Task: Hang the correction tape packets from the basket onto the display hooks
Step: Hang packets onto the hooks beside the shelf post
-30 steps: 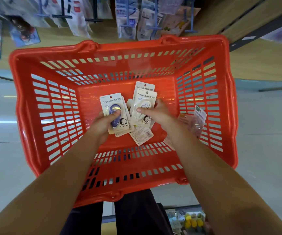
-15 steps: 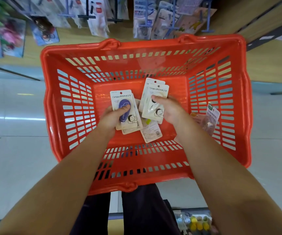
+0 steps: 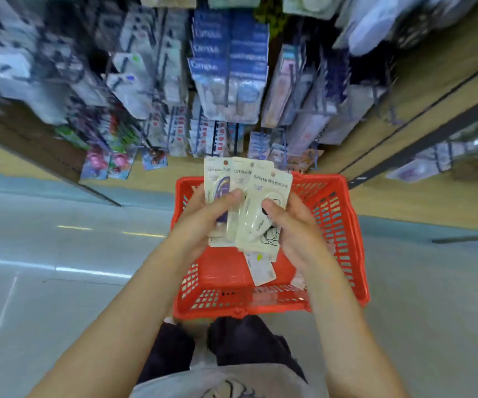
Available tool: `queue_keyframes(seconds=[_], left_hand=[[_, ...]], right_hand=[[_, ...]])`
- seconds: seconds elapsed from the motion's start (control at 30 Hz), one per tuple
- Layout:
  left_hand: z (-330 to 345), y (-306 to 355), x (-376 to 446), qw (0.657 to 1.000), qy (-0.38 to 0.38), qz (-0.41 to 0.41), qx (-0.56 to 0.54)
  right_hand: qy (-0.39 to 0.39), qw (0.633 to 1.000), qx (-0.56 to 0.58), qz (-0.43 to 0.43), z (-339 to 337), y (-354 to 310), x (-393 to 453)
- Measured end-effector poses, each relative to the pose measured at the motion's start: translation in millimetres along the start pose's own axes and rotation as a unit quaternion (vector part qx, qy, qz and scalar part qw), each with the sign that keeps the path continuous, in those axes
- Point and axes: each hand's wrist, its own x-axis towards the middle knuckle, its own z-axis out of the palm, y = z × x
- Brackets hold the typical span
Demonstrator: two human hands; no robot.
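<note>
**Above the basket: packets fanned in both hands, hooks not yet reached**

Above the red basket [image 3: 344, 225], which stands on the floor before the display, both hands hold a small fan of correction tape packets [image 3: 263, 208]. The left hand [image 3: 203, 222] grips the packets on the left side, its thumb lying across their fronts. The right hand [image 3: 295, 228] grips the front packet from the right, thumb pressed on the plastic blister. At least one more packet [image 3: 260, 268] lies on the basket floor.

The display hooks [image 3: 226, 90] are well apart from the hands, higher on the wall, and they look already crowded with other goods; this part is blurred, so I cannot tell which hook is free.

The main risk, in my judgement, is the overlap: the packets are stacked loosely, so when one hand lets go to hang a single packet, the others may slide and fall back into the basket or onto the floor. The small hanging hole at the top of each card may also miss the hook tip.
</note>
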Motion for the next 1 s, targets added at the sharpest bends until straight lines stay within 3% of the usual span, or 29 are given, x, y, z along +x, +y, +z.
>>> queue_keyframes(seconds=[0.23,0.37,0.5,0.63,0.73,1.0], left_hand=[[-20,144,-65,0.99,0.046,0.13,0.012],[-65,210,-83,0.981,0.052,0.187,0.006],[-119,272,-101,0.973,0.081,0.217,-0.004],[-181,325,-118,0.958,0.116,0.258,-0.039],[-222,362,-125,0.946,0.136,0.29,-0.049],[-282,428,-123,0.932,0.117,0.338,-0.056]], right_hand=[[-0.056,0.987,-0.095,-0.121,137,-111,-19],[-0.04,0.979,-0.115,-0.162,211,-150,-15],[-0.016,0.985,-0.09,-0.149,285,-167,-5],[-0.068,0.992,-0.054,-0.088,353,-173,1],[-0.095,0.983,-0.088,-0.128,405,-174,6],[-0.074,0.956,-0.095,-0.268,507,-193,20]])
